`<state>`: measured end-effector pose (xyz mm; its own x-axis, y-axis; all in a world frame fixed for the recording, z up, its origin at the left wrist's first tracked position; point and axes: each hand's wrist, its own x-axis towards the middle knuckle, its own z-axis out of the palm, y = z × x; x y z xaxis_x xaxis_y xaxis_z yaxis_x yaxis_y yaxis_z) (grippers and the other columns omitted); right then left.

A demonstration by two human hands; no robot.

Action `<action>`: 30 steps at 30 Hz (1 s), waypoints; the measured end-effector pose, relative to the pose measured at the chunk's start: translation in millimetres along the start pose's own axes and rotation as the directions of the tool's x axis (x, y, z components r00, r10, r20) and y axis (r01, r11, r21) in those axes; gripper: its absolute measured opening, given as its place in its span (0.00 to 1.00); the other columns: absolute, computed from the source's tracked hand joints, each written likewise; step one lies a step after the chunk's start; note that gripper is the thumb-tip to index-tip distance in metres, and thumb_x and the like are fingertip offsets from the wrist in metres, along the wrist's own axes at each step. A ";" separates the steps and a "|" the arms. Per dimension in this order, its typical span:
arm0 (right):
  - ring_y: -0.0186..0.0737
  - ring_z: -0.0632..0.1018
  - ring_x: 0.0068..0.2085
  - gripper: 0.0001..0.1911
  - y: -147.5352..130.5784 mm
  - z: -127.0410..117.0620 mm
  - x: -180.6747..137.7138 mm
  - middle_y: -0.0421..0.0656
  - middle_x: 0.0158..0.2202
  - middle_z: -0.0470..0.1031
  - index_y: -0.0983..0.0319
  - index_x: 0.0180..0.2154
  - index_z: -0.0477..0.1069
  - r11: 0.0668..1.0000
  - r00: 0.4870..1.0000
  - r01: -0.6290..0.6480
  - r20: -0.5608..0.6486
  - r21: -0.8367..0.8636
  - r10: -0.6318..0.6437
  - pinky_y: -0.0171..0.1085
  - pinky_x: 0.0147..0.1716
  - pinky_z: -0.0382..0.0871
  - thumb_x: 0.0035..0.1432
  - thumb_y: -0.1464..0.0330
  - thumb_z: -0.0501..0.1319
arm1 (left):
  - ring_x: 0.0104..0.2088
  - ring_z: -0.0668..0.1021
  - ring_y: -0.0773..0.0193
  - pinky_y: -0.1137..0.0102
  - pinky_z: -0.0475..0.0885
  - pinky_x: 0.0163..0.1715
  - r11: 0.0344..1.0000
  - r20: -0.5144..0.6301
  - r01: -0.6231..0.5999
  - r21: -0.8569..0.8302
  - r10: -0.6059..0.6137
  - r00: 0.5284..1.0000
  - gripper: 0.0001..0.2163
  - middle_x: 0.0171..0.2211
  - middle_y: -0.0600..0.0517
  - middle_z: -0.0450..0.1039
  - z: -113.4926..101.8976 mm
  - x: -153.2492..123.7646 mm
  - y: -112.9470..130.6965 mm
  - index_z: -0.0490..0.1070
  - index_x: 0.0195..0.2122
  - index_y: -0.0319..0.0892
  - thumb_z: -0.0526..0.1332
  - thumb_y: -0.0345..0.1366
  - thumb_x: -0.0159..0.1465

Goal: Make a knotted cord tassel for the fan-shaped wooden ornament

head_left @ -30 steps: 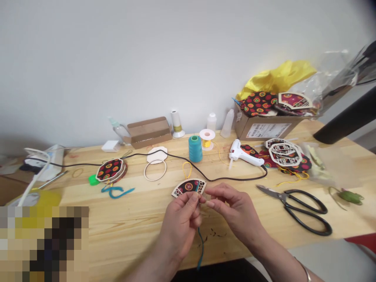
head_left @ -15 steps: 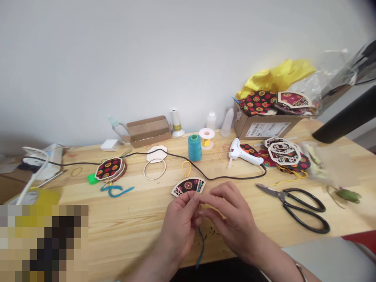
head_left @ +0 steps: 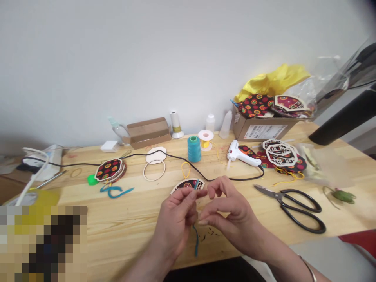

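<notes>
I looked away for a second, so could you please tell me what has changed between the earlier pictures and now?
The right hand has drawn back toward the person, its fingers working lower along the teal cord. The left hand keeps its pinch on the cord's top end beside the fan-shaped patterned ornament. The black-handled scissors, white glue gun and teal thread spool lie as before on the wooden table.

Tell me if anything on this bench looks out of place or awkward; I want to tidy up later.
The glue gun's black cord snakes across the middle of the table, just behind the fan-shaped ornament and both hands. The scissors lie with blades slightly open. Small dark scraps dot the table near the right hand.
</notes>
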<state>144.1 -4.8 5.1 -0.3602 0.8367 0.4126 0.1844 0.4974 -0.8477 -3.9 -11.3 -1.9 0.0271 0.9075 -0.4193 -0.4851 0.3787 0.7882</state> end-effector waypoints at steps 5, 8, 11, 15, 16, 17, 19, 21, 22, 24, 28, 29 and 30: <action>0.34 0.66 0.34 0.04 6.5 2.2 8.7 0.39 0.28 0.61 0.59 0.25 0.78 0.965 0.955 -0.203 -0.184 0.166 0.233 0.35 0.36 0.63 0.49 0.73 0.67 | 0.15 0.54 0.79 0.80 0.49 0.14 0.999 0.023 0.032 0.003 -0.032 0.999 0.09 0.16 0.58 0.63 6.3 -6.3 -5.3 0.73 0.24 0.36 0.69 0.37 0.50; 0.35 0.67 0.33 0.04 10.3 3.2 10.2 0.38 0.25 0.65 0.59 0.23 0.77 0.913 0.916 -0.288 -0.197 0.288 0.351 0.36 0.36 0.63 0.47 0.72 0.67 | 0.14 0.56 0.80 0.80 0.50 0.14 0.999 0.036 0.002 0.046 -0.004 0.999 0.09 0.19 0.54 0.70 7.1 -6.4 -6.2 0.74 0.25 0.36 0.68 0.37 0.51; 0.34 0.67 0.30 0.05 11.1 4.4 9.9 0.38 0.23 0.66 0.60 0.21 0.75 0.858 0.888 -0.349 -0.159 0.377 0.431 0.36 0.33 0.63 0.46 0.71 0.67 | 0.14 0.57 0.79 0.80 0.50 0.14 0.998 0.028 -0.009 0.062 0.008 1.000 0.09 0.17 0.55 0.69 6.9 -5.9 -6.2 0.74 0.25 0.36 0.69 0.37 0.50; 0.33 0.67 0.28 0.06 10.5 3.8 10.5 0.37 0.22 0.68 0.61 0.20 0.74 0.839 0.871 -0.389 -0.145 0.382 0.470 0.36 0.32 0.62 0.46 0.70 0.66 | 0.14 0.58 0.79 0.80 0.51 0.13 0.995 0.020 -0.014 0.102 0.012 1.000 0.09 0.18 0.55 0.69 6.2 -5.8 -6.7 0.75 0.24 0.36 0.69 0.38 0.49; 0.33 0.67 0.28 0.06 10.4 3.3 10.8 0.37 0.22 0.68 0.61 0.20 0.74 0.841 0.868 -0.394 -0.149 0.370 0.473 0.36 0.32 0.62 0.46 0.69 0.66 | 0.14 0.58 0.79 0.80 0.51 0.13 0.994 0.019 -0.014 0.111 0.012 1.000 0.09 0.18 0.54 0.69 5.9 -5.8 -6.9 0.75 0.24 0.36 0.69 0.38 0.49; 0.33 0.67 0.27 0.06 10.4 2.8 11.1 0.37 0.22 0.68 0.61 0.20 0.73 0.843 0.867 -0.398 -0.153 0.361 0.475 0.36 0.31 0.62 0.47 0.69 0.66 | 0.14 0.58 0.79 0.80 0.52 0.13 0.993 0.018 -0.014 0.120 0.012 1.000 0.09 0.18 0.54 0.70 5.5 -5.8 -7.1 0.75 0.24 0.36 0.69 0.38 0.49; 0.33 0.68 0.27 0.07 10.3 2.0 11.6 0.38 0.22 0.68 0.62 0.20 0.73 0.846 0.864 -0.402 -0.160 0.350 0.477 0.36 0.31 0.62 0.47 0.69 0.66 | 0.14 0.59 0.79 0.80 0.52 0.13 0.991 0.022 -0.015 0.135 0.012 1.000 0.10 0.18 0.54 0.70 4.6 -5.8 -7.6 0.75 0.24 0.36 0.69 0.38 0.49; 0.33 0.68 0.27 0.08 9.9 1.8 11.6 0.38 0.22 0.68 0.62 0.20 0.73 0.846 0.863 -0.404 -0.163 0.348 0.479 0.35 0.30 0.62 0.47 0.68 0.66 | 0.14 0.59 0.79 0.80 0.53 0.13 0.989 0.027 -0.018 0.145 0.014 1.000 0.10 0.18 0.54 0.70 3.9 -6.0 -8.0 0.75 0.24 0.36 0.69 0.39 0.49; 0.33 0.68 0.27 0.08 9.6 1.9 11.5 0.38 0.22 0.68 0.62 0.20 0.73 0.845 0.861 -0.407 -0.165 0.347 0.482 0.35 0.30 0.62 0.46 0.68 0.66 | 0.14 0.59 0.79 0.80 0.52 0.13 0.989 0.030 -0.016 0.148 0.011 1.000 0.10 0.18 0.54 0.69 3.7 -6.1 -8.2 0.75 0.24 0.36 0.69 0.39 0.49; 0.33 0.68 0.27 0.08 9.3 2.6 10.8 0.38 0.22 0.68 0.62 0.20 0.73 0.842 0.856 -0.416 -0.164 0.343 0.490 0.35 0.30 0.63 0.46 0.67 0.66 | 0.14 0.59 0.79 0.80 0.52 0.13 0.989 0.034 -0.005 0.146 0.000 0.999 0.10 0.18 0.55 0.68 3.6 -6.2 -8.6 0.74 0.24 0.36 0.69 0.39 0.50; 0.35 0.70 0.30 0.12 12.2 4.9 8.0 0.40 0.24 0.70 0.62 0.26 0.77 0.835 0.846 -0.430 -0.172 0.343 0.505 0.36 0.33 0.63 0.53 0.61 0.61 | 0.14 0.58 0.79 0.80 0.51 0.14 0.991 0.037 0.011 0.136 -0.016 0.999 0.09 0.17 0.57 0.65 3.8 -6.6 -9.0 0.73 0.24 0.37 0.68 0.38 0.51; 0.35 0.69 0.30 0.15 13.8 5.5 6.9 0.40 0.25 0.69 0.61 0.28 0.78 0.831 0.834 -0.434 -0.195 0.349 0.517 0.36 0.34 0.62 0.55 0.58 0.59 | 0.14 0.58 0.79 0.80 0.51 0.14 0.991 0.032 0.013 0.133 -0.018 0.999 0.09 0.17 0.57 0.65 3.7 -6.8 -9.0 0.73 0.24 0.37 0.68 0.37 0.51; 0.35 0.69 0.30 0.18 15.6 5.9 5.6 0.40 0.25 0.69 0.61 0.30 0.79 0.819 0.815 -0.443 -0.217 0.364 0.537 0.36 0.34 0.62 0.56 0.56 0.57 | 0.15 0.58 0.79 0.80 0.51 0.14 0.992 0.029 0.015 0.129 -0.019 0.999 0.09 0.18 0.57 0.65 3.5 -6.9 -8.9 0.73 0.25 0.37 0.68 0.37 0.51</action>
<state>139.6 6.3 -7.8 0.0043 0.9989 -0.0465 -0.0222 -0.0464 -0.9987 3.3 -20.3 -4.4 0.0614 0.9048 -0.4213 -0.3678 0.4129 0.8332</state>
